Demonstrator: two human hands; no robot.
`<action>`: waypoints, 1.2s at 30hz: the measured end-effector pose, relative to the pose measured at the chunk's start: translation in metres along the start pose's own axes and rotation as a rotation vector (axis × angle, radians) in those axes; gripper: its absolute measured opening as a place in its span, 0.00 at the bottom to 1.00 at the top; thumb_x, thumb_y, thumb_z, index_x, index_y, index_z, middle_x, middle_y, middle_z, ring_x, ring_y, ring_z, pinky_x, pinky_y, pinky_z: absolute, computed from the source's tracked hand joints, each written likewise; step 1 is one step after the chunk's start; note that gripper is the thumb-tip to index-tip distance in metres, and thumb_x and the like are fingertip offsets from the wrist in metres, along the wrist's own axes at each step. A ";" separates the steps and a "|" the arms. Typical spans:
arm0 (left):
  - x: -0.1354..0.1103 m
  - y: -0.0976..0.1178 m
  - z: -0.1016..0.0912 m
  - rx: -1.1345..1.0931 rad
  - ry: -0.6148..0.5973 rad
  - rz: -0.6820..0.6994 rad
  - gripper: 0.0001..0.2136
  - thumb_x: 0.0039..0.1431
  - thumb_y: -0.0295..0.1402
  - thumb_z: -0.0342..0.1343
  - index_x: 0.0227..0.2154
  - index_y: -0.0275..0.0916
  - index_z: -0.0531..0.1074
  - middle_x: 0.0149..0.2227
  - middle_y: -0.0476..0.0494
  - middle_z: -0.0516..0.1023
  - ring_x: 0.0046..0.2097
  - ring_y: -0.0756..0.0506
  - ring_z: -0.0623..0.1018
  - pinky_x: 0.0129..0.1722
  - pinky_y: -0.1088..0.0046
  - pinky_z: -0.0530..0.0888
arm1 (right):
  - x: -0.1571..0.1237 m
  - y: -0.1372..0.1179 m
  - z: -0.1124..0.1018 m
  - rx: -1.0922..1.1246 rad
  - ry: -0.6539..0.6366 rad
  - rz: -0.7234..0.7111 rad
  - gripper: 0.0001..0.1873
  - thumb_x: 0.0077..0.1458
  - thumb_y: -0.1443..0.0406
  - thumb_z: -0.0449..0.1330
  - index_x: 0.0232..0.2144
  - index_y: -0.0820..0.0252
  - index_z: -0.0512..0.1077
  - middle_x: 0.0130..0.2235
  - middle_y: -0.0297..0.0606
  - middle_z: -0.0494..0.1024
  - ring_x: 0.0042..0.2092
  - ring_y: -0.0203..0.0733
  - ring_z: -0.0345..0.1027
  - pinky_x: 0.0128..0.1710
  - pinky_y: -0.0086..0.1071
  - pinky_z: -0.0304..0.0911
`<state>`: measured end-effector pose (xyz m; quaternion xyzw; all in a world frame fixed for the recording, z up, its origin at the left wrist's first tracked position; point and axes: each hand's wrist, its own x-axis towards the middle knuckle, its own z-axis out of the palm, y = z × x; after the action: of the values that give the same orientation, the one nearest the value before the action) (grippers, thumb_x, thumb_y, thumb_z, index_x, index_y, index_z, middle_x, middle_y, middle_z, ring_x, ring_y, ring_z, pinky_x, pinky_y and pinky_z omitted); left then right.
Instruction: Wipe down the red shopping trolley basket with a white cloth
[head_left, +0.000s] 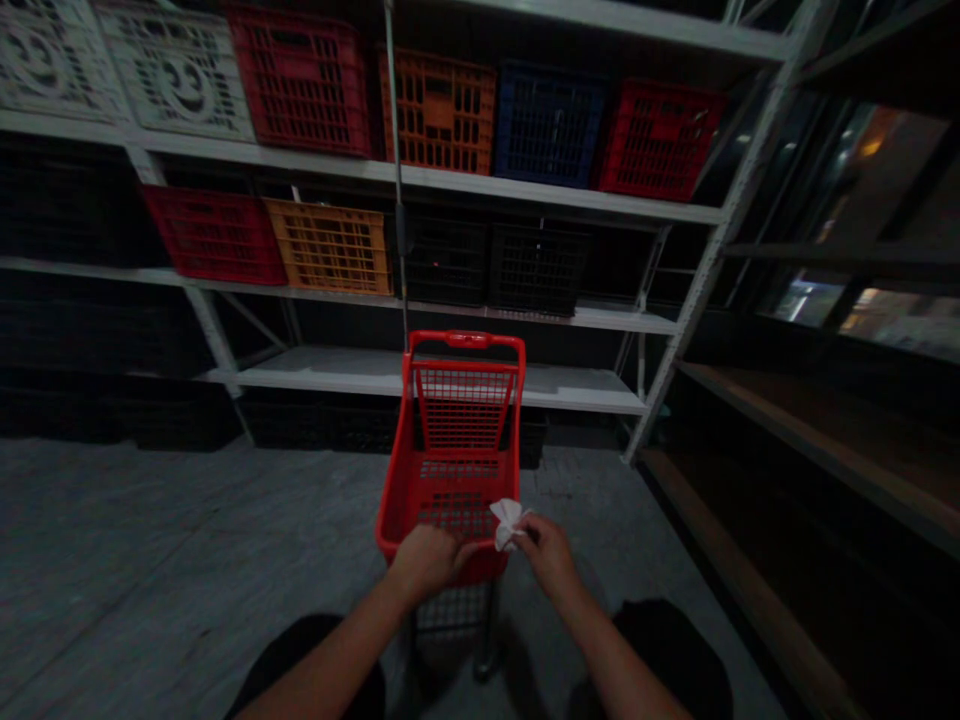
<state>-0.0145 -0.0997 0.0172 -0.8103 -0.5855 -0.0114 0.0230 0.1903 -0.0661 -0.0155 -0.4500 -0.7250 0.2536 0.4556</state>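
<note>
Lower centre: left hand clasps near rim of red plastic shopping cart; right hand pinches crumpled white sheet

I watch through the head camera, which looks forward and down over the wearer's knees. Near the lens sit the left hand and right hand, with the red cart just beyond; the view reaches to the far metal rack and takes in wooden shelves on the right
</note>
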 end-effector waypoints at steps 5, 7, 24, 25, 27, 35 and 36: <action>-0.011 -0.004 -0.001 0.005 0.007 -0.005 0.32 0.58 0.49 0.25 0.29 0.36 0.73 0.28 0.37 0.78 0.32 0.43 0.77 0.32 0.68 0.69 | 0.029 -0.010 0.002 -0.097 0.036 -0.025 0.07 0.46 0.69 0.53 0.23 0.61 0.72 0.26 0.35 0.74 0.30 0.38 0.66 0.31 0.27 0.57; -0.017 -0.007 -0.001 0.003 0.009 0.003 0.31 0.58 0.49 0.26 0.29 0.37 0.73 0.28 0.38 0.78 0.32 0.44 0.77 0.32 0.70 0.69 | 0.052 -0.011 0.004 -0.149 0.066 -0.014 0.08 0.47 0.69 0.52 0.24 0.61 0.72 0.27 0.36 0.74 0.30 0.38 0.66 0.32 0.27 0.57; -0.056 -0.027 -0.001 -0.015 -0.058 0.111 0.30 0.58 0.50 0.26 0.28 0.40 0.72 0.28 0.41 0.77 0.32 0.45 0.76 0.35 0.69 0.68 | 0.002 -0.031 0.013 -0.102 -0.033 -0.034 0.06 0.48 0.69 0.54 0.25 0.58 0.71 0.28 0.34 0.74 0.31 0.38 0.67 0.31 0.27 0.58; -0.057 -0.025 -0.001 -0.026 -0.058 0.117 0.29 0.58 0.50 0.26 0.28 0.40 0.72 0.28 0.41 0.77 0.32 0.46 0.76 0.35 0.70 0.68 | 0.013 -0.027 0.010 -0.136 -0.013 -0.044 0.07 0.48 0.69 0.54 0.25 0.58 0.72 0.28 0.34 0.74 0.31 0.38 0.67 0.32 0.27 0.58; -0.057 -0.021 -0.001 -0.035 -0.052 0.125 0.29 0.57 0.50 0.26 0.28 0.40 0.72 0.28 0.41 0.77 0.32 0.46 0.75 0.35 0.70 0.68 | 0.042 -0.015 0.001 -0.223 0.063 -0.053 0.07 0.49 0.69 0.53 0.26 0.59 0.72 0.28 0.35 0.73 0.32 0.38 0.66 0.33 0.27 0.58; -0.052 -0.028 -0.003 -0.086 -0.044 0.133 0.30 0.58 0.49 0.26 0.28 0.39 0.72 0.30 0.41 0.77 0.35 0.46 0.75 0.39 0.69 0.66 | 0.097 0.012 -0.016 -0.374 0.195 -0.049 0.08 0.49 0.70 0.54 0.27 0.62 0.74 0.29 0.38 0.69 0.34 0.38 0.64 0.36 0.27 0.59; -0.050 -0.033 -0.005 -0.086 -0.041 0.127 0.30 0.58 0.48 0.26 0.28 0.39 0.72 0.30 0.40 0.77 0.36 0.46 0.75 0.40 0.69 0.66 | 0.090 0.012 -0.013 -0.367 0.181 -0.057 0.08 0.49 0.71 0.54 0.27 0.62 0.74 0.30 0.38 0.69 0.34 0.38 0.64 0.36 0.28 0.59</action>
<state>-0.0613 -0.1371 0.0208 -0.8460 -0.5323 -0.0183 -0.0233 0.1903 0.0184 0.0202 -0.5258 -0.7274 0.0629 0.4364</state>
